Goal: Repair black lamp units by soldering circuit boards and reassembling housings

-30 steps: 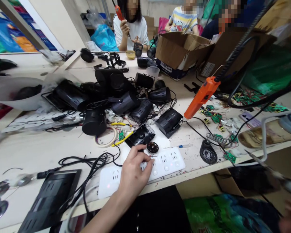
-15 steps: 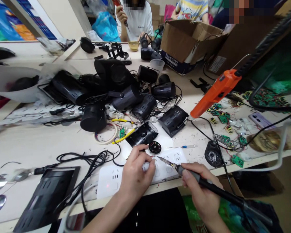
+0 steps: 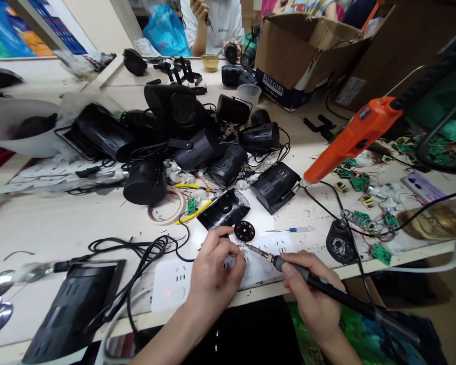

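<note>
My left hand (image 3: 213,276) rests on a white power strip (image 3: 171,286) at the bench's front edge, fingertips pinched on thin wires beside a small round black LED board (image 3: 244,231). My right hand (image 3: 313,299) grips a soldering iron (image 3: 307,276) like a pen, its tip pointing left and meeting the wires at my left fingertips. A black rectangular lamp faceplate (image 3: 222,209) lies just behind the round board.
A heap of black lamp housings (image 3: 197,147) and cables fills the bench middle. An orange electric screwdriver (image 3: 349,139) hangs at right above green circuit boards (image 3: 359,182). A black panel (image 3: 72,304) lies front left, a cardboard box (image 3: 300,56) stands behind. A person works across the table.
My right hand came in from the lower right with the soldering iron and brought its tip to the wires at my left fingertips. The view tilted down slightly.
</note>
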